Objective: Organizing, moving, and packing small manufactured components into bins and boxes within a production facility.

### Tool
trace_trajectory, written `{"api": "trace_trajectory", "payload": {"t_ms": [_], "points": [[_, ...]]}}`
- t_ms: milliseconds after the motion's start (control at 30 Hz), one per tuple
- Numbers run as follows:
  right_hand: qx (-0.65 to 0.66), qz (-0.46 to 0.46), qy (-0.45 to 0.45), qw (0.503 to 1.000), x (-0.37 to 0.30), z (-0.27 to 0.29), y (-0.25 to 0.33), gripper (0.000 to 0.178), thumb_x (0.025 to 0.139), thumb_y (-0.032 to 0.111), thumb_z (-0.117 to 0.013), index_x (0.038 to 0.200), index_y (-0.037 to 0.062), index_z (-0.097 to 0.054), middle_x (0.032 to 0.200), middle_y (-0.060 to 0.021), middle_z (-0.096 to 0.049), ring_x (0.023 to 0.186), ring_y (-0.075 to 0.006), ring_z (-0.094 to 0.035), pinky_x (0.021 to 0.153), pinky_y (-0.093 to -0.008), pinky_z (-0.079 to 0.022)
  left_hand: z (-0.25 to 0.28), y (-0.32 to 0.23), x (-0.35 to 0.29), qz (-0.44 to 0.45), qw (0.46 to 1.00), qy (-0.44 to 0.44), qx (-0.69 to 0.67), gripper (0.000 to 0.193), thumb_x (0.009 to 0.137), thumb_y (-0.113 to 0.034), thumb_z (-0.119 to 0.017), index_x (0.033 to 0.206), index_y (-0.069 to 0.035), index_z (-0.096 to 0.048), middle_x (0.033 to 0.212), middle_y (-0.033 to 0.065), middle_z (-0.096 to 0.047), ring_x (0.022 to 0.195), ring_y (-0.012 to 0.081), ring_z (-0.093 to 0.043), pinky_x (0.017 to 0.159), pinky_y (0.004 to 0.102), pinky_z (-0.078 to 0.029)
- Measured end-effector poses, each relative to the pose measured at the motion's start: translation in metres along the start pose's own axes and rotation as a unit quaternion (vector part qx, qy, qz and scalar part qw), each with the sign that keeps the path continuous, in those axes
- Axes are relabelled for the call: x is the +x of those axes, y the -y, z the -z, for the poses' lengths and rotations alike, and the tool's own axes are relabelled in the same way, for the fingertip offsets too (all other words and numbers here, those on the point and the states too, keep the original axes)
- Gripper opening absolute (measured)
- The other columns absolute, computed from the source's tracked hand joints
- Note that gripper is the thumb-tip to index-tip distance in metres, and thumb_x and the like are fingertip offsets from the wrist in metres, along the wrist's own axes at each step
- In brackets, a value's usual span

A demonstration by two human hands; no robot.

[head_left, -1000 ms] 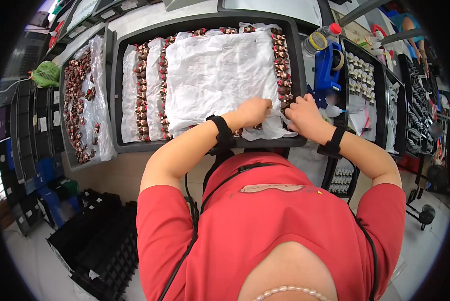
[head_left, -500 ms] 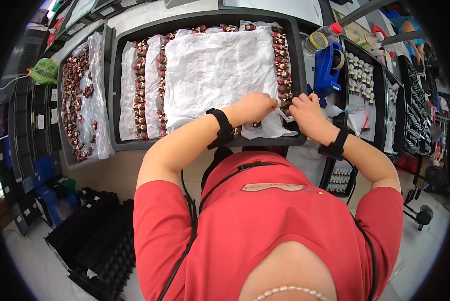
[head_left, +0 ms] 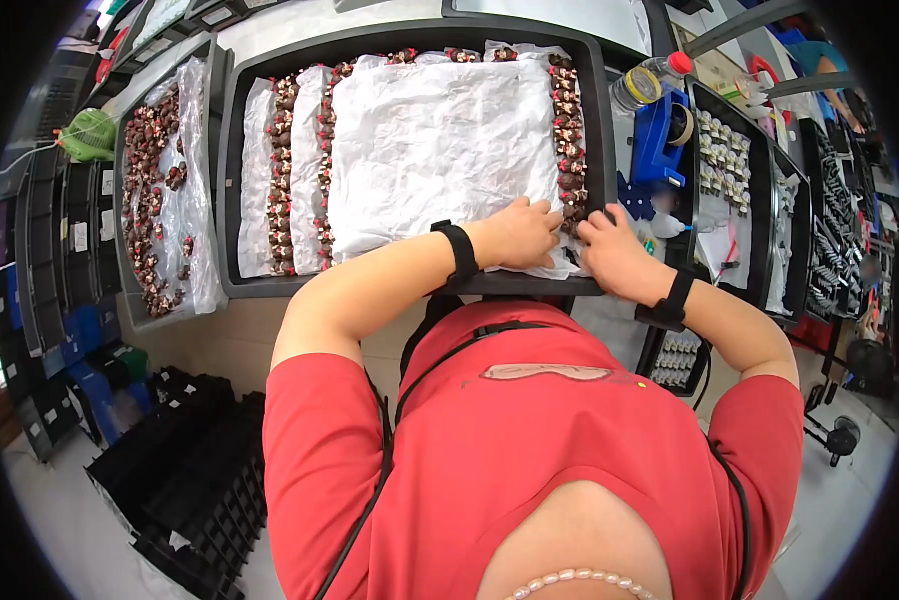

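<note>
A large black tray (head_left: 419,35) lies in front of me with rows of small brown-and-red figurines (head_left: 569,140) and crumpled white paper (head_left: 439,150) over its middle. My left hand (head_left: 519,236) rests on the near right part of the paper, palm down, with fingers spread. At the near right corner, my right hand (head_left: 614,250) has its fingers bent together at the lower end of the right-hand figurine row. What sits between those fingertips is hidden.
On the left stands a tray of loose figurines (head_left: 144,170) with clear plastic. To the right are a blue tape dispenser (head_left: 657,140), a red-capped clear jar (head_left: 644,85) and a tray of small white pieces (head_left: 721,160). Black crates (head_left: 189,470) stand at lower left.
My left hand has moved down and its fingers have spread over the paper's near edge. The loose paper corner there lies flatter. My right hand has shifted slightly toward me.
</note>
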State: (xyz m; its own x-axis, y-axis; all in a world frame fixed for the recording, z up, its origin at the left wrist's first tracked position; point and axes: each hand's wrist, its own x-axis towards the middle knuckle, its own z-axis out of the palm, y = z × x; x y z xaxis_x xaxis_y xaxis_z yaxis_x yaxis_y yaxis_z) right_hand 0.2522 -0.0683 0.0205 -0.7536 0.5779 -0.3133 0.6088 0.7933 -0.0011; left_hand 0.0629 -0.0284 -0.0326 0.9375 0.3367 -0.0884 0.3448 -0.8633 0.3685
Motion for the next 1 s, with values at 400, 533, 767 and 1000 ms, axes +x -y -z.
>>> {"api": "trace_trajectory", "payload": {"t_ms": [400, 533, 767, 1000], "points": [[-0.034, -0.096, -0.059, 0.993, 0.021, -0.014, -0.011, 0.013, 0.065, 0.019, -0.06, 0.072, 0.0087, -0.063, 0.077, -0.0041, -0.055, 0.09, -0.0206, -0.046, 0.088, -0.0433, -0.027, 0.001, 0.004, 0.004, 0.063, 0.995, 0.005, -0.076, 0.026, 0.079, -0.028, -0.054, 0.099, -0.012, -0.061, 0.105, 0.0073, -0.048, 0.097, 0.0257, -0.045, 0.077, 0.0395, -0.042], [-0.048, -0.083, -0.036, 0.995, 0.021, -0.017, -0.003, 0.012, 0.067, 0.012, -0.055, 0.076, 0.0078, -0.06, 0.07, -0.0057, -0.057, 0.083, -0.0206, -0.049, 0.085, -0.0415, -0.028, -0.005, 0.008, 0.012, 0.112, 0.984, -0.055, -0.131, 0.023, 0.079, -0.021, -0.052, 0.098, -0.01, -0.06, 0.096, 0.0101, -0.053, 0.092, 0.0286, -0.052, 0.074, 0.0403, -0.045], [-0.052, -0.152, -0.067, 0.985, 0.027, -0.028, 0.007, 0.014, 0.068, 0.01, -0.053, 0.082, 0.0072, -0.055, 0.068, -0.0061, -0.057, 0.079, -0.0203, -0.049, 0.08, -0.0391, -0.029, 0.001, 0.025, 0.033, 0.136, 0.98, -0.064, -0.13, 0.019, 0.075, -0.017, -0.054, 0.09, -0.006, -0.059, 0.088, 0.014, -0.058, 0.083, 0.0313, -0.058, 0.07, 0.0407, -0.046], [-0.027, -0.178, -0.126, 0.976, 0.021, -0.017, 0.021, 0.016, 0.068, 0.011, -0.054, 0.084, 0.0068, -0.057, 0.067, -0.0033, -0.055, 0.083, -0.02, -0.047, 0.083, -0.0409, -0.029, -0.004, 0.022, 0.036, 0.153, 0.975, -0.094, -0.134, 0.024, 0.071, -0.024, -0.06, 0.087, -0.006, -0.058, 0.084, 0.0133, -0.059, 0.08, 0.0305, -0.058, 0.067, 0.0406, -0.046]]}}
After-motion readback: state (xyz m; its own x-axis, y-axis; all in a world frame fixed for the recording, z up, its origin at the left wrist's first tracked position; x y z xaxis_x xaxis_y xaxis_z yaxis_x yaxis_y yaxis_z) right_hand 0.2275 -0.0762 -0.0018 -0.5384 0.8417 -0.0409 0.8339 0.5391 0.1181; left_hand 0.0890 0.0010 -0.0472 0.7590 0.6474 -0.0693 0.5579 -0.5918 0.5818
